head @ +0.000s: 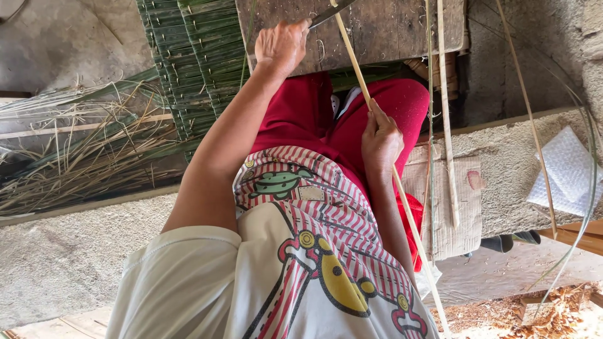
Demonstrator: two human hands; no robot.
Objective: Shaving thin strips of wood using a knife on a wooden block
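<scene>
left hand [281, 45] gripped on a knife [331, 12] over the wooden board [383, 28], right hand [379, 139] clamped on a long bamboo strip [402, 194] running from blade past the lap, apparently steadying it for paring, green strips [195, 56] stacked beside.

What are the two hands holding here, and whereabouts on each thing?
Right hand grips a long pale strip partway along. Left hand holds a knife at its hidden handle end.

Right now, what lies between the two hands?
In the head view, red trousers span the gap between left hand and right hand, which grips a bamboo strip.
</scene>
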